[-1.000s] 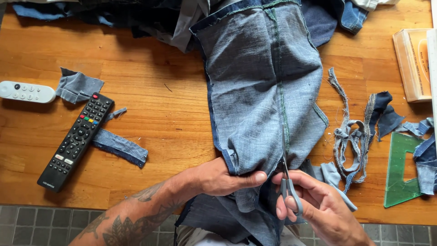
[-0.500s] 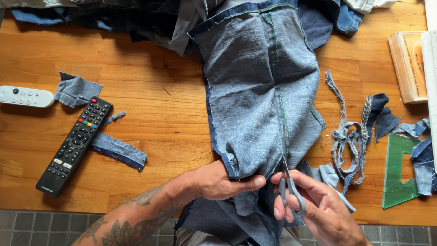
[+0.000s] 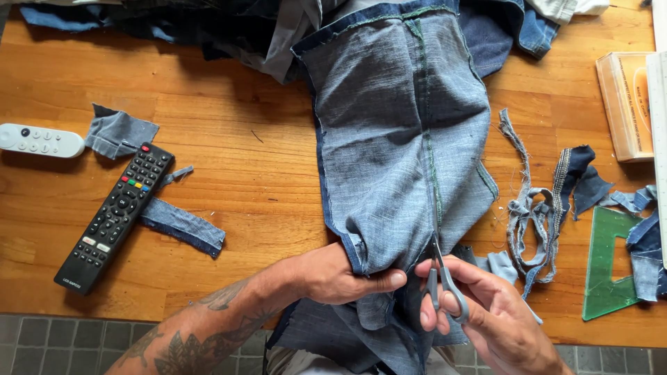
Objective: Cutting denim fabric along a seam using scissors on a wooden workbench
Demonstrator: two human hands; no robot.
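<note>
A large piece of blue denim (image 3: 396,139), inside out with a seam down its middle, lies across the wooden table (image 3: 243,173). My left hand (image 3: 333,274) pinches the denim's lower edge just left of the seam. My right hand (image 3: 486,316) holds grey-handled scissors (image 3: 441,278), whose blades point up along the seam into the fabric. The blade tips are partly hidden by the cloth.
A black remote (image 3: 114,217) and a white remote (image 3: 40,140) lie at the left, with denim scraps (image 3: 182,226) beside them. Frayed denim strips (image 3: 535,215), a green plastic template (image 3: 611,260) and a clear box (image 3: 625,104) sit at the right. More dark fabric (image 3: 174,21) is piled at the back.
The denim and both hands sit slightly lower in view; the scissors stay at the seam's lower end. Little else differs.
</note>
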